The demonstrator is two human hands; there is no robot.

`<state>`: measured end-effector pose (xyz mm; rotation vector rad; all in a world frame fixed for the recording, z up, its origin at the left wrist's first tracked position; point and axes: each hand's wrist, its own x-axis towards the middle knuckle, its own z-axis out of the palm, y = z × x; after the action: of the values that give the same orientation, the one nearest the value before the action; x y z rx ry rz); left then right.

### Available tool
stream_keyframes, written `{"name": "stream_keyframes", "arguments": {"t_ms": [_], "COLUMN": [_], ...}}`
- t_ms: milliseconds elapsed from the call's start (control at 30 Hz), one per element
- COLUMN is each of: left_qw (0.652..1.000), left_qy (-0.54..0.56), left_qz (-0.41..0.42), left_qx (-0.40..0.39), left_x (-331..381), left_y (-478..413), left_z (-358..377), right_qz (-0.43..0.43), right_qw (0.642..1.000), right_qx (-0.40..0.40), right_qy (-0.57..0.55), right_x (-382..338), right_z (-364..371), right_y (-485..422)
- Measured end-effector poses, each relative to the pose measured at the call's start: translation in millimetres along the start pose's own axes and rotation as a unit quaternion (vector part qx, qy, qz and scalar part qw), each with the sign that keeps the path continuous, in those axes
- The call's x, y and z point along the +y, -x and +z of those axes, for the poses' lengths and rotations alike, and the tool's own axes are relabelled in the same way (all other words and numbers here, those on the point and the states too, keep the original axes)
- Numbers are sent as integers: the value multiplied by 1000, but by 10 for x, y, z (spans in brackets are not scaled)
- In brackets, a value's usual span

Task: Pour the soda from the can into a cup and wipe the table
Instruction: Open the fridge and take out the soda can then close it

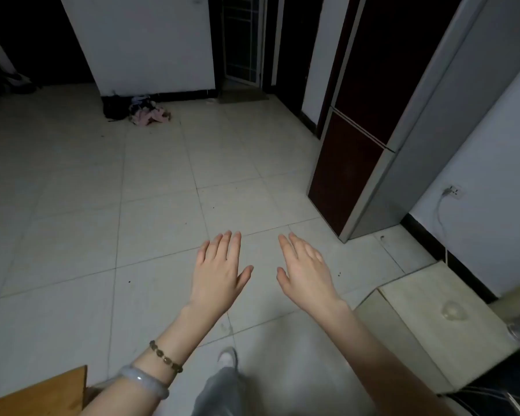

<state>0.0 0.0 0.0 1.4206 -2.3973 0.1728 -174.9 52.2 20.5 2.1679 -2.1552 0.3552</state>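
Both hands hang out in front over a pale tiled floor [150, 205], palms down. The left hand [219, 270] sits at the lower middle of the frame, fingers straight and close together, thumb splayed out to the side, holding nothing. The right hand [305, 270] is just beside it, apart from it, fingers loosely spread, also holding nothing. On the left wrist are a beaded bracelet [165, 355] and a pale, glossy bangle [144, 381].

No can or cup shows anywhere in the view. A corner of a wooden surface [51, 391] juts in at the lower left. At the lower right stands a low pale stone block [418, 301] with a small clear blob [453, 310] on top. A dark red cabinet [351, 139] stands at the upper right, and a heap of clothes [147, 111] lies by the far wall.
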Motion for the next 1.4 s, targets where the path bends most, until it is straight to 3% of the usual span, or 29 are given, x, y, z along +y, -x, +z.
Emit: {"name": "stream_keyframes", "arguments": {"t_ms": [567, 833, 1200, 1400], "left_qw": [998, 998, 997, 989], "left_qy": [-6, 8, 27, 44], "left_qz": [60, 63, 67, 135], "left_qx": [21, -6, -36, -28], "left_x": [-1247, -1676, -1963, -1752], "left_y": [-2886, -3962, -5668, -6853], "left_z": [847, 1233, 2054, 2446], "right_qz": [59, 77, 95, 129], "right_qw": [998, 996, 995, 991], "right_qx": [1, -17, -30, -19], "right_qy": [-24, -34, 2, -6], "right_x": [543, 722, 1383, 1972], "right_z": [522, 700, 1103, 1142], "right_y": [-2950, -4089, -5778, -6784]}}
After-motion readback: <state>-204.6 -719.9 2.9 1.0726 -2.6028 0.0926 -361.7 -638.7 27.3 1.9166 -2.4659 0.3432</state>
